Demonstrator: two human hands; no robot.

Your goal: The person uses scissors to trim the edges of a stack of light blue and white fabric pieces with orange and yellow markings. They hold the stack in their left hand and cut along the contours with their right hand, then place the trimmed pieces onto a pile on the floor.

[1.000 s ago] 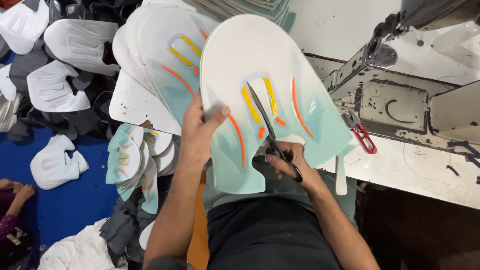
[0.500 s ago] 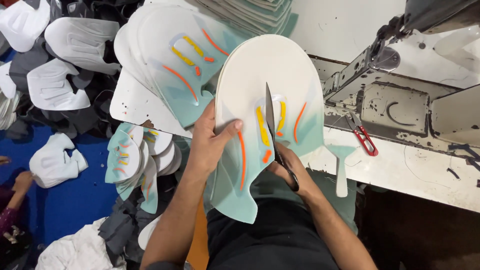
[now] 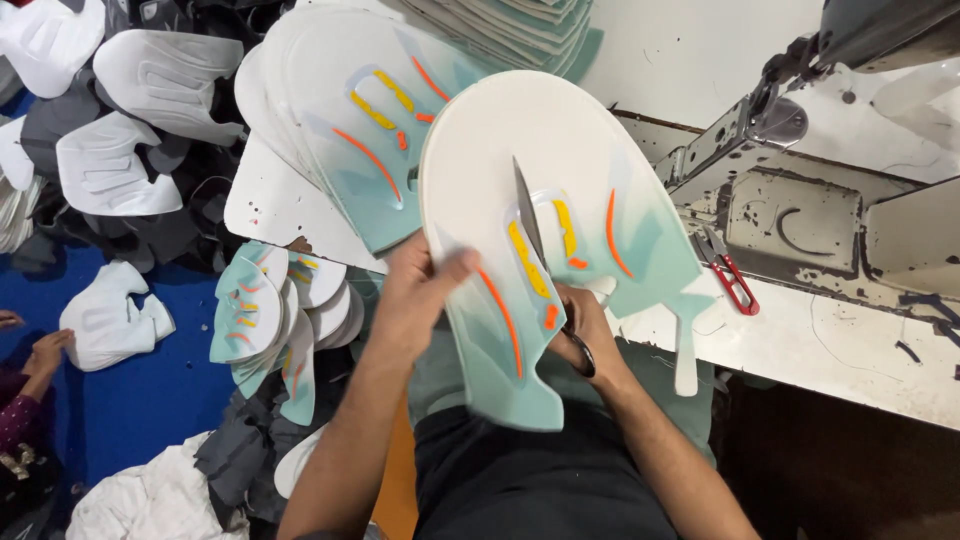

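Observation:
My left hand (image 3: 418,300) grips the left edge of a large white-and-mint shoe-upper panel (image 3: 520,150) with orange and yellow stripes, holding it up in front of me. My right hand (image 3: 590,335) sits under the panel's lower right and holds scissors (image 3: 530,215). The blade points up across the panel, inside a cut that splits it down the middle. The scissor handles are partly hidden by my fingers and the panel.
A stack of uncut matching panels (image 3: 360,110) lies at the upper left. Small cut pieces (image 3: 265,310) pile up below it. A sewing machine (image 3: 800,190) and red thread snips (image 3: 735,280) sit on the white table at right. Another person's hand (image 3: 45,350) is at far left.
The panel has turned and shifted to the right in my left hand. The scissors have cut further up its middle, and the two halves have spread apart.

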